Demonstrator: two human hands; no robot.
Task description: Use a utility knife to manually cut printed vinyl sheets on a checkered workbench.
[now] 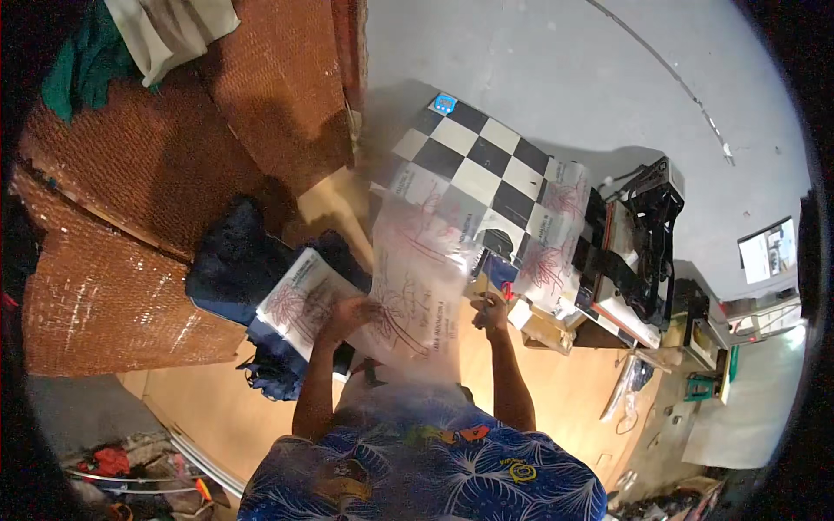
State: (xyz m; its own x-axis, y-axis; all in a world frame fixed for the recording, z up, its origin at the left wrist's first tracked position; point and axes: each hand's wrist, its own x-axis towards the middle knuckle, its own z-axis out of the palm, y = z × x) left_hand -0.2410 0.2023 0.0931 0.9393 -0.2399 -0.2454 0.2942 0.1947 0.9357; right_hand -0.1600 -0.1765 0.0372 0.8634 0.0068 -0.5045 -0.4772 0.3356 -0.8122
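My left hand (350,318) is closed on the edge of a translucent plastic bag (421,304) printed with red palm trees and dark lettering. The bag stands up blurred in front of me and hides part of the table. Beneath that hand lies a stack of similar printed bags (297,295), resting on dark blue cloth (239,265). My right hand (491,314) is closed at the near edge of a checkered table (473,143). A small red thing shows by its fingers, too small to name. Beside it lies a dark blue and tan packet (495,271).
Another printed plastic bag (556,234) lies on the table's right side. A black-framed device (643,234) stands farther right. Brown woven panels (174,174) fill the left, with green cloth (87,69) and cream cloth (174,35) on top. A cardboard box (547,328) sits near my right hand.
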